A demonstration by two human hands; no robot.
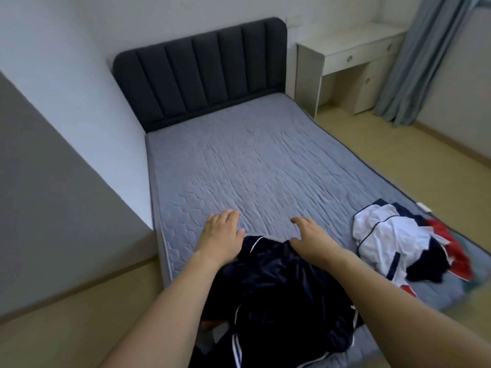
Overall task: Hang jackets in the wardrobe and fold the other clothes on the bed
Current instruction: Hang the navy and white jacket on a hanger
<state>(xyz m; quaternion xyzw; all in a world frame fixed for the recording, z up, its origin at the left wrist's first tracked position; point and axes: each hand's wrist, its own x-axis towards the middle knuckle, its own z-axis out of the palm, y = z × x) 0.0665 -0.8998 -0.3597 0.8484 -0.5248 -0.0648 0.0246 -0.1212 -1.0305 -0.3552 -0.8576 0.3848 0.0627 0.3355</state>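
A dark navy garment with thin white piping [279, 293] lies crumpled at the near end of the bed [252, 160], between my forearms. My left hand [220, 233] hovers palm down just past its far left edge, fingers spread, holding nothing. My right hand [310, 239] is beside it over the garment's far edge, fingers apart and empty. A pile of clothes sits at the bed's near right: a white garment with navy trim [393, 235] on top, dark [427, 264] and red [451, 251] pieces under it.
The bed has a grey quilted mattress and a dark padded headboard [202, 73]. A wall runs along its left side. A white desk [350, 57] and a blue-grey curtain [419, 62] stand at the back right. Wood floor [398, 144] lies to the right of the bed.
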